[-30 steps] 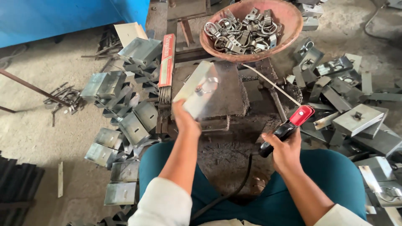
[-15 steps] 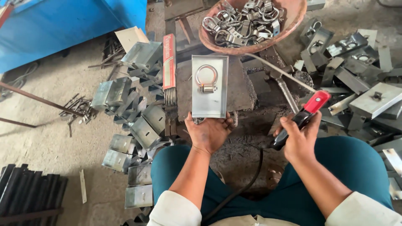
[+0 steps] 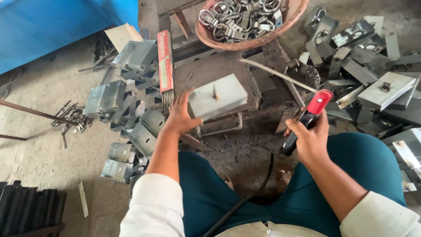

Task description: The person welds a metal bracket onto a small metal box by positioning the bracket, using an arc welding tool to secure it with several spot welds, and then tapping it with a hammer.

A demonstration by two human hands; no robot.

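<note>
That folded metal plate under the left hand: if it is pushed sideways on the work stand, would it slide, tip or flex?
The metal plate looks like stiff folded sheet, so it probably would not flex. It lies flat and wide, so tipping seems unlikely; it would more likely slide. The left hand touches its edge, likely to steady it. The right hand holds the electrode holder apart from it.

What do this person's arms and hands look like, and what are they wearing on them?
Both hands are bare: no gloves, rings or watch show on the left hand or the right hand. The forearms are bare too. Each arm has a white sleeve pushed up near the elbow, loose and creased. No markings show on the fabric.
</note>
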